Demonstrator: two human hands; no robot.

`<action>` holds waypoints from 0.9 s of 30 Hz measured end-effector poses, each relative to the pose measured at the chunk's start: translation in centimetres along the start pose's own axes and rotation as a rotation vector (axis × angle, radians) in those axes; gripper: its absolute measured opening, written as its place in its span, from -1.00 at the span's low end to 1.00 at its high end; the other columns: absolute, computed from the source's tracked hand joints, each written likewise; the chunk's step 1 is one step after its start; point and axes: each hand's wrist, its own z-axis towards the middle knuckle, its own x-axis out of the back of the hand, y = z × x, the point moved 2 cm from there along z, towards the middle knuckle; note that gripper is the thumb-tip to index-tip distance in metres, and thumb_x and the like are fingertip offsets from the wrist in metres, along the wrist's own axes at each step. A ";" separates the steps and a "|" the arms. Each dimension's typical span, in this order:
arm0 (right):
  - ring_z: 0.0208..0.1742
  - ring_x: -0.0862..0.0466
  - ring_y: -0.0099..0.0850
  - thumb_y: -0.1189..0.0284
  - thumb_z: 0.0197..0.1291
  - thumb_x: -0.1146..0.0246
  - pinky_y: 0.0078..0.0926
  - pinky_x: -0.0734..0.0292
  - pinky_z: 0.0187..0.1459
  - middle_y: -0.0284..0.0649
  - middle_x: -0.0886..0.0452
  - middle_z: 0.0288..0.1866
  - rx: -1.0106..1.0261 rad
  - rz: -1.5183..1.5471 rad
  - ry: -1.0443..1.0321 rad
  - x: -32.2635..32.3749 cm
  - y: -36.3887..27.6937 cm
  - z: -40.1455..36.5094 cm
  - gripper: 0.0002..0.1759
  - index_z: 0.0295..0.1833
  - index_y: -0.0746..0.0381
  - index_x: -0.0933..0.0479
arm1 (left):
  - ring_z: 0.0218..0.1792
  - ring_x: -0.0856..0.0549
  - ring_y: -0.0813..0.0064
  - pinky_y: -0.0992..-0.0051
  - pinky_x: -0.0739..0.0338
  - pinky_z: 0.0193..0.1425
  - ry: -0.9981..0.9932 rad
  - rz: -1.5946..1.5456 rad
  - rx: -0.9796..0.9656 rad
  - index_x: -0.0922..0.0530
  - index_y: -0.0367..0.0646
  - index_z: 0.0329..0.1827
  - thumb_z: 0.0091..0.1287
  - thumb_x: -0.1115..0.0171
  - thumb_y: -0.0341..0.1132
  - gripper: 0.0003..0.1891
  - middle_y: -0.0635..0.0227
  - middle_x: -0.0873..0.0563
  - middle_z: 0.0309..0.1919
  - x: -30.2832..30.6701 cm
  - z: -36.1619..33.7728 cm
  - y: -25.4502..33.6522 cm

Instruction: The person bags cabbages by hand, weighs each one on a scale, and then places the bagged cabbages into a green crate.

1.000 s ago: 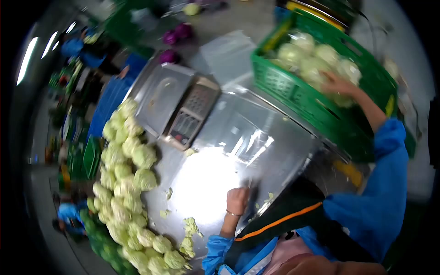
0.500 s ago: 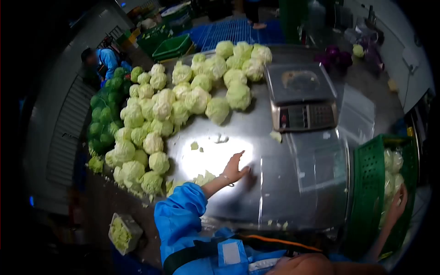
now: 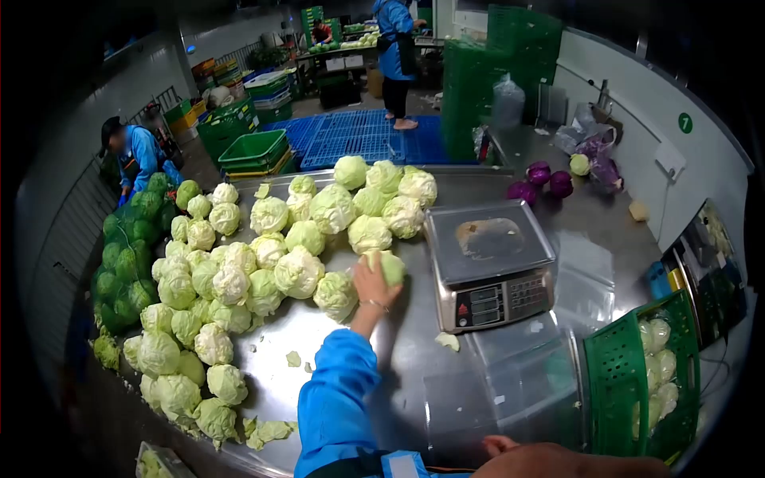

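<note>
My left hand (image 3: 374,288), in a blue sleeve, reaches over the table with its fingers wrapped round a trimmed green cabbage (image 3: 393,269). This cabbage sits at the right edge of a large group of pale cabbages (image 3: 299,272), left of the digital scale (image 3: 494,263). My right hand (image 3: 500,444) is low in the view, close to the table's front edge. Its fingers look curled in, with nothing seen in them; part of the hand is hidden by the forearm. Clear plastic bags (image 3: 510,374) lie flat on the metal table (image 3: 402,350) ahead of it.
A green crate (image 3: 617,382) with bagged cabbages stands at the right. Netted sacks of green cabbages (image 3: 127,259) are at the left, beside a person in blue (image 3: 139,155). Purple cabbages (image 3: 550,179) lie at the back right. Another person (image 3: 396,60) stands behind the table.
My left hand has moved forward from the bare tabletop onto a cabbage. My right hand has left the green crate and come back to the front edge. The view has tilted up.
</note>
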 end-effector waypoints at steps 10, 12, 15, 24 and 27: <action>-0.07 -0.59 -0.52 0.43 0.20 -0.20 -0.61 -0.48 -0.04 -0.21 -0.60 -0.08 -0.199 0.183 -0.339 -3.7 -3.8 1.5 -0.72 0.01 0.30 -0.47 | 0.29 -0.09 -0.17 -0.02 -0.10 0.28 0.122 -0.341 -0.322 -0.32 0.09 0.24 -0.34 -0.50 -0.33 -0.10 -0.02 -0.12 0.28 0.8 -6.2 1.2; -0.07 -0.58 -0.52 0.45 0.21 -0.19 -0.61 -0.47 -0.03 -0.20 -0.60 -0.08 -0.152 0.057 -0.245 -2.9 -3.2 0.8 -0.73 0.01 0.30 -0.46 | 0.26 -0.13 -0.17 0.04 -0.13 0.29 0.177 -0.414 -0.293 -0.28 0.04 0.24 -0.35 -0.51 -0.34 -0.08 -0.04 -0.14 0.26 1.2 -6.2 0.0; -0.12 -0.60 -0.50 0.50 0.19 -0.18 -0.59 -0.49 -0.06 -0.20 -0.62 -0.14 -0.162 0.173 -0.137 -2.7 -3.7 0.0 -0.76 -0.03 0.32 -0.48 | 0.22 -0.28 0.06 0.17 -0.23 0.28 0.188 -0.655 -0.019 -0.20 -0.09 0.26 -0.26 -0.50 -0.29 -0.08 0.03 -0.24 0.22 1.7 -8.1 -1.1; -0.22 -0.57 -0.43 0.36 0.20 -0.15 -0.41 -0.56 -0.20 -0.18 -0.53 -0.11 -0.145 0.573 -0.049 -0.4 -12.0 2.4 -0.57 0.16 0.27 -0.32 | 0.25 -0.30 0.32 0.38 -0.26 0.29 -0.432 -2.061 0.567 -0.01 -0.18 0.36 -0.03 -0.42 -0.34 -0.08 0.25 -0.27 0.25 12.2 -21.3 3.3; 0.13 -0.43 -0.24 0.05 0.16 -0.12 -0.01 -0.38 0.09 -0.15 -0.34 0.20 -0.168 1.024 -0.249 -0.6 -17.9 2.8 -0.32 0.31 0.16 -0.16 | 0.30 -0.25 0.31 0.37 -0.15 0.35 -0.566 -1.963 0.311 0.06 -0.21 0.39 -0.06 -0.46 -0.29 0.01 0.22 -0.21 0.30 15.7 -23.1 6.3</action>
